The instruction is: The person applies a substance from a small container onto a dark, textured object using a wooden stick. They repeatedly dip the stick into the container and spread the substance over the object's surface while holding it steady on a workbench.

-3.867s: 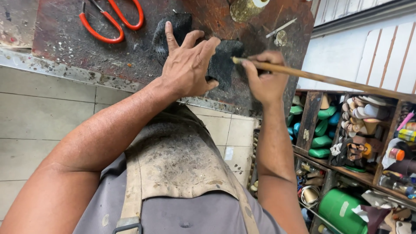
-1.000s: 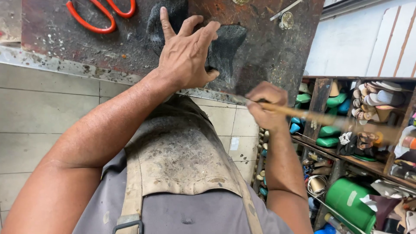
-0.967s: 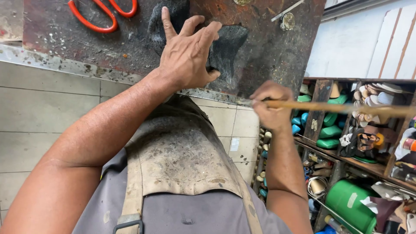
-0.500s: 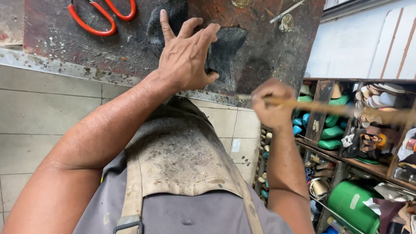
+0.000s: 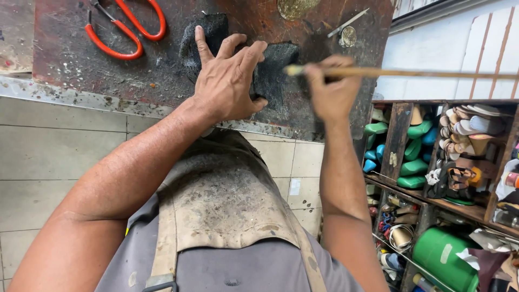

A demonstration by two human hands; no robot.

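Left hand, fingers spread, presses the dark fabric piece flat on the stained workboard. Right hand pinches a brush (tip near the piece's right edge); coating looks underway, extent unclear. Red scissors lie far left.

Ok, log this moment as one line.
left hand: flat on dark piece | right hand: gripping brush, tip over piece | bench: red scissors
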